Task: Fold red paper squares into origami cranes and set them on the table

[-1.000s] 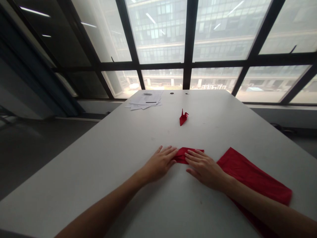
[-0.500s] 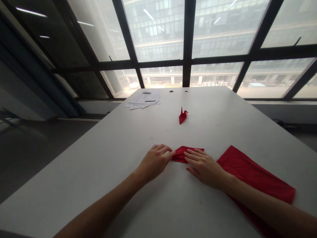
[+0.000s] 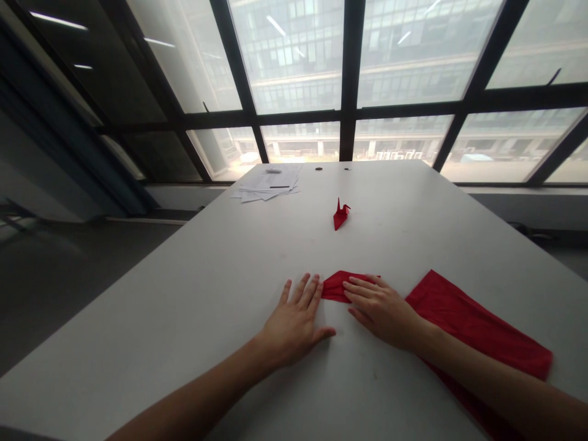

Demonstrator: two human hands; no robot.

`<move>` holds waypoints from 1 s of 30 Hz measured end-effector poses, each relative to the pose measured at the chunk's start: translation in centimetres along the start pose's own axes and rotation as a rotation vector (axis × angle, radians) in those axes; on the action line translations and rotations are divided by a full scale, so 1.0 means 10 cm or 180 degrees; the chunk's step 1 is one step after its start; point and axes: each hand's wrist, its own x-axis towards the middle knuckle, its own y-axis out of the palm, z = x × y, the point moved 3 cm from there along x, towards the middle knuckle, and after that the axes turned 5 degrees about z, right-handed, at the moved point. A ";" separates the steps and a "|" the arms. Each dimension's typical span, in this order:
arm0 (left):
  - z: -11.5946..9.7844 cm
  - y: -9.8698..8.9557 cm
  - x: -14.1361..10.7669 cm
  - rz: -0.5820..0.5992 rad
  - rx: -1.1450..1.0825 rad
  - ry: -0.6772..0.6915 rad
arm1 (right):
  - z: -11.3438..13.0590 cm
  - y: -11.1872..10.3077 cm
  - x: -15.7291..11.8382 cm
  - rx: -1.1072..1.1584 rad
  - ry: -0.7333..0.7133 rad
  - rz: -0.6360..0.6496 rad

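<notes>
A small piece of folded red paper (image 3: 337, 286) lies on the white table between my hands. My left hand (image 3: 294, 321) rests flat with its fingers spread, the index fingertip at the paper's left corner. Over the paper's right part, my right hand (image 3: 379, 309) lies flat with fingers stretched out, pressing on it and hiding that end. Beneath my right forearm is a larger sheet of red paper (image 3: 482, 331), partly covered by the arm. Farther back stands a folded red paper crane (image 3: 340, 217).
The white table (image 3: 193, 294) stretches toward tall dark-framed windows (image 3: 349, 73). On its far left corner sits a stack of printed papers (image 3: 269, 184) with a small object on top. Two cable holes (image 3: 318, 169) show near the far edge.
My left hand has let go of the paper's left corner; its fingers have opened from a pinch and now lie spread on the table. My right hand stays on the paper.
</notes>
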 end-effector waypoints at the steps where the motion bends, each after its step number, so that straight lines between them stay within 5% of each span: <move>1: 0.00 -0.01 0.00 0.0044 -0.0021 0.0006 | 0.00 -0.01 0.00 0.0005 0.0004 0.0006; 7: 0.02 -0.02 -0.01 -0.0058 -0.0058 0.0110 | 0.10 -0.06 0.07 -0.0188 -0.0111 -0.0010; 11: 0.02 -0.02 0.00 -0.0079 -0.0063 0.0131 | 0.15 0.01 0.12 -0.0132 -0.0394 0.0366; 21: 0.05 -0.05 -0.02 0.0214 -0.0081 -0.0134 | -0.05 0.08 -0.08 -0.0163 -0.0139 0.0520; 27: 0.09 0.02 0.00 -0.0422 0.0158 -0.0660 | -0.03 0.07 -0.07 -0.0220 -0.0154 0.0508; 30: -0.10 0.01 0.01 -0.0762 0.0135 -0.0430 | -0.02 0.07 -0.06 -0.0259 -0.0155 0.0497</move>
